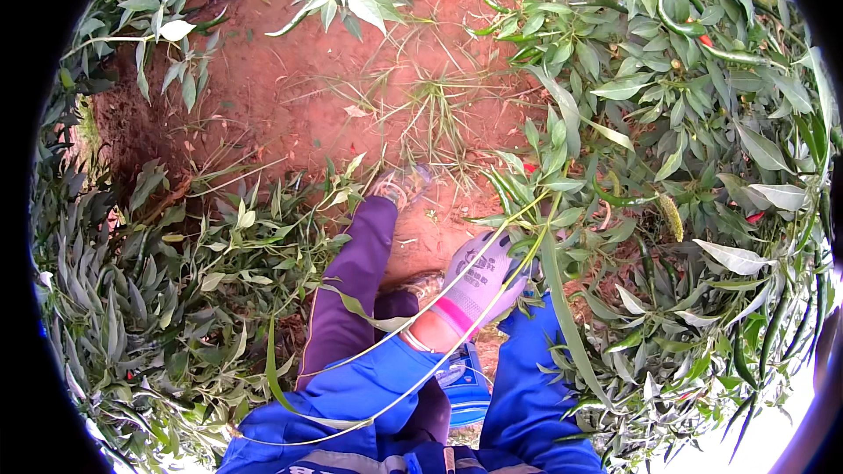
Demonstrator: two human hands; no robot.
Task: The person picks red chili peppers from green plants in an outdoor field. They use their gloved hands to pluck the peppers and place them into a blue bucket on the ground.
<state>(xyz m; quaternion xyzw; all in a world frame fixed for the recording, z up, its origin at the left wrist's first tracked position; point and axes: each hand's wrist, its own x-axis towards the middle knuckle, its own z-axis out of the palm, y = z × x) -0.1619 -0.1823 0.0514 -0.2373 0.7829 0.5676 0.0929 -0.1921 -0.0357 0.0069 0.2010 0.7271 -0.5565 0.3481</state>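
Holding the left hand (481,288) among leaves (562,184) right of centre, with fingers too hidden to tell their grip and right hand unseen, apparently mid-picking, with many chillies (774,333) left hanging at right.

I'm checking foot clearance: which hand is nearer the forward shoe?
Left. The gloved left hand is below and right of the forward shoe, apart from it; the right hand is hidden, its blue sleeve ending farther right.
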